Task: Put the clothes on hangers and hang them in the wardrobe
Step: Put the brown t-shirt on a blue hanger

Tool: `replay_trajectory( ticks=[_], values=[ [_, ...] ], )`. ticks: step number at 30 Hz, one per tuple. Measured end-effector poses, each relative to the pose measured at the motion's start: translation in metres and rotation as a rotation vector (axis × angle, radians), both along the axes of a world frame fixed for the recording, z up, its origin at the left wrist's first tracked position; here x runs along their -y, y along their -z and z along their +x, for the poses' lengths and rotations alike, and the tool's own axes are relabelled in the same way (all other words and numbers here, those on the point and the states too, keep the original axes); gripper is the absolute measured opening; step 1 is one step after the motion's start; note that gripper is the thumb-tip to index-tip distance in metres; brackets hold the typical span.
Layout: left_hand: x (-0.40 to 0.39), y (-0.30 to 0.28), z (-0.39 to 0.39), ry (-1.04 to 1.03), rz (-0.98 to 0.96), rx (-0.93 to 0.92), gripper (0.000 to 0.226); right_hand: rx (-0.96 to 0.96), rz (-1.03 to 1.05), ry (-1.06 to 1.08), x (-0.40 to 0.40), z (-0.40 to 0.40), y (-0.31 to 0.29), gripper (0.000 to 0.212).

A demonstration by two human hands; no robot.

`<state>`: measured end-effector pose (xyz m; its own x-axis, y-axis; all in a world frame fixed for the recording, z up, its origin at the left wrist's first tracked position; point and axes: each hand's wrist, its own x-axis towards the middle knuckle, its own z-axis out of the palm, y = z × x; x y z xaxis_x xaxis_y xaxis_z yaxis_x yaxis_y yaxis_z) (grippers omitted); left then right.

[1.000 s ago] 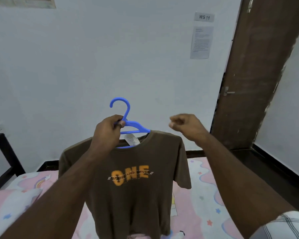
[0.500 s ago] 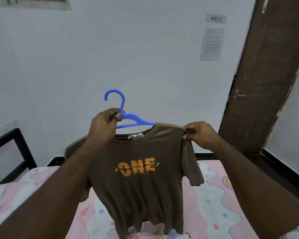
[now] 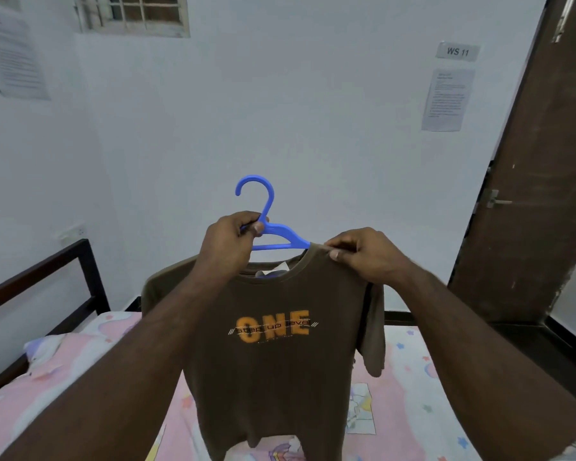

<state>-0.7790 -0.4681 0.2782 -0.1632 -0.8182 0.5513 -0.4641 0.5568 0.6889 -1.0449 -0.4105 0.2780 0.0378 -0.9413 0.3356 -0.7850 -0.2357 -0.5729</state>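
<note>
A brown T-shirt (image 3: 280,367) with an orange "ONE" print hangs on a blue plastic hanger (image 3: 266,224), held up in front of me over the bed. My left hand (image 3: 228,249) grips the hanger just below its hook. The hanger's right arm slips under the shirt's collar; its left arm is hidden behind my hand and the cloth. My right hand (image 3: 363,256) pinches the shirt's right shoulder seam next to the collar. No wardrobe is in view.
Below lies a bed with a pink patterned sheet (image 3: 403,404) and a dark frame (image 3: 80,261) at the left. A white wall faces me, with papers and a small window. A brown door (image 3: 542,181) stands at the right.
My right hand, free in the air one second ago, took hold of the shirt's right shoulder and has shifted along it toward the collar. The left hand keeps its grip on the hanger.
</note>
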Motion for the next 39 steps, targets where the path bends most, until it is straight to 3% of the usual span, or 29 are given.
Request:
replay_trajectory(
  ticks=[5,8,11,16,23,33,39],
  values=[
    [-0.001,-0.009,0.029,-0.050,-0.011,-0.015,0.020,0.224,0.004,0.023,0.001,-0.006,0.008,0.036],
    [-0.004,-0.016,0.040,-0.062,-0.001,-0.042,0.019,0.394,-0.011,-0.032,0.000,0.003,0.017,0.036],
    [-0.009,-0.023,0.051,-0.058,0.020,-0.065,0.018,0.571,-0.057,-0.108,0.000,0.014,0.018,0.038],
    [-0.023,-0.035,0.069,-0.071,0.029,-0.061,0.018,0.707,-0.071,-0.328,0.003,0.037,0.011,0.058],
    [-0.057,-0.048,0.081,-0.206,0.043,-0.067,0.021,0.683,-0.115,-0.557,0.007,0.050,0.003,0.078],
    [-0.123,-0.066,0.087,-0.385,-0.009,-0.204,0.027,0.765,-0.124,-0.741,0.006,0.055,-0.012,0.068],
    [-0.203,-0.041,0.177,-0.755,-0.098,-0.396,0.029,0.907,-0.073,-0.878,0.004,0.082,-0.019,0.068]
  ],
)
